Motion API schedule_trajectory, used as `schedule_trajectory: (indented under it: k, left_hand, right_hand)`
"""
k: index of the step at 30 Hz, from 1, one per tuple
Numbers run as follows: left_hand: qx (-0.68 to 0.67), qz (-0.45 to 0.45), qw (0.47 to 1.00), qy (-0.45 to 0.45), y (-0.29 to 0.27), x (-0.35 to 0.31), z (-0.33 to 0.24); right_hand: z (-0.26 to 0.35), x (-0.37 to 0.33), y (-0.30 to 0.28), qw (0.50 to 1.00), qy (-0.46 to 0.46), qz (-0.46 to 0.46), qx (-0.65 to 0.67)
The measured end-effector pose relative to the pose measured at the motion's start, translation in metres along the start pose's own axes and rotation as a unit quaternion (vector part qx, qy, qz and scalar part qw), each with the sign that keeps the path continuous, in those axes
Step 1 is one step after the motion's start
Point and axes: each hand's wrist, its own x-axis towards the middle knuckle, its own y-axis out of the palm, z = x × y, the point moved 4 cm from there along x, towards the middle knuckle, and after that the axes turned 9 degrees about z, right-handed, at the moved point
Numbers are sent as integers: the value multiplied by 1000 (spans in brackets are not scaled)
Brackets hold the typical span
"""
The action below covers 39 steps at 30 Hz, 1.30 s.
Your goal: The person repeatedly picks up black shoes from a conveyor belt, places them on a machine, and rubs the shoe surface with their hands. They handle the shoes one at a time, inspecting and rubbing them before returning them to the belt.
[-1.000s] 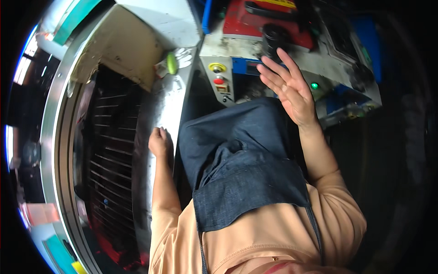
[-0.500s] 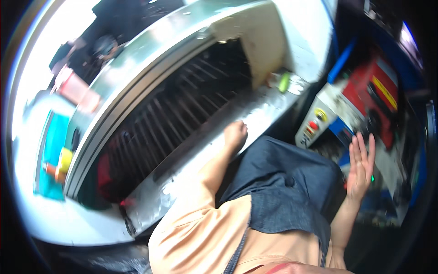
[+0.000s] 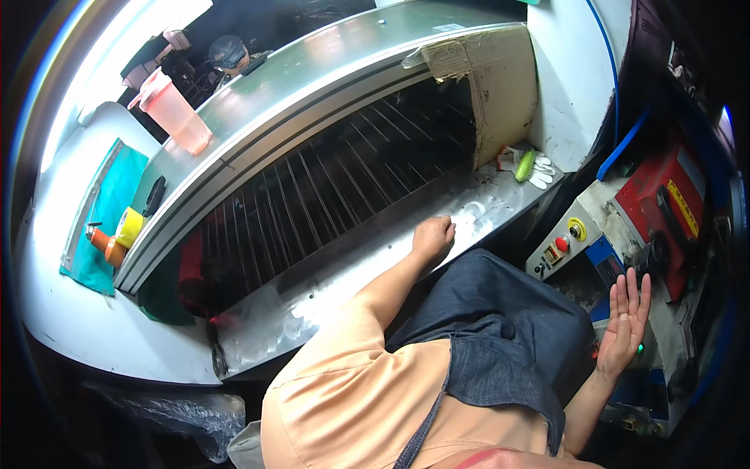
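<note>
My left hand, closed into a loose fist, rests on the shiny metal ledge in front of a dark slatted bed. Nothing shows sticking out of its curled fingers. Off to the right, my right hand is raised with the palm up and the fingers stretched out, holding nothing. Nearest to it is the grey control box with a red push button. A green cucumber and white work gloves lie at the ledge's far right end.
A pink plastic jug stands on the machine's top panel. At the left are a teal pouch, a yellow tape roll and an orange bottle. Cardboard covers the opening's right end. A red machine stands at the right. Another person is beyond.
The view has shifted and become sharper, so the scene sits farther right in the picture. My left fist stays on the ledge and my right hand stays raised and open.
</note>
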Motion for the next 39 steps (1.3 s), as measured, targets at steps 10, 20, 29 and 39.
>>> schedule_trajectory:
  k: [10,20,29,39]
  left_hand:
    - [-11,-12,1000,4,2,-1,5]
    - [-19,7,1000,-4,1,0,4]
    - [-19,-4,1000,4,3,0,6]
    - [-8,-6,1000,0,0,-1,5]
  right_hand:
    - [-2,-7,3,1000,1,16,-24]
    - [-22,-16,0,997,23,30,-69]
    - [-66,-31,-25,987,61,7,-149]
    - [-127,-61,-38,870,89,68,-481]
